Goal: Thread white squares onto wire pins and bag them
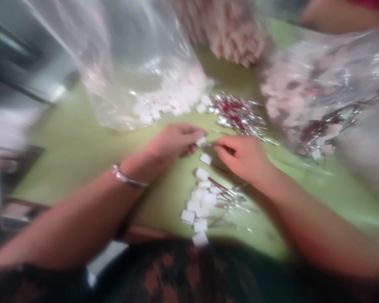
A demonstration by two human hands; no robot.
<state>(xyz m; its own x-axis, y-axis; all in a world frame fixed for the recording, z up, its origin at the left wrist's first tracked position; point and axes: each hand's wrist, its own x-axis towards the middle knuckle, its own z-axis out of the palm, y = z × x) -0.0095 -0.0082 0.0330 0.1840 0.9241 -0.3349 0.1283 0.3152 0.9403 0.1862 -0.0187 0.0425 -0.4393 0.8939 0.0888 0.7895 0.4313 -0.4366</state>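
Note:
My left hand [180, 139] is closed in a pinch on a small white plastic block [201, 142]. Facing it, my right hand [240, 153] has thumb and forefinger pressed together on what looks like a thin wire, whose end meets the block; blur hides the details. Just below the hands lies a single white block [205, 158]. Nearer to me is a loose pile of similar white blocks [205, 200] with thin wires [230, 198] trailing right. Beyond my right hand rests a heap of short red and silver wires [235, 111].
White blocks [167, 103] spill from a clear plastic bag [120, 75] at the back left of the green table [72, 151]. Another clear bag [322, 84] with pale pieces stands at right. Behind is a bundle of pale pieces [236, 38]. Part of another person shows top right.

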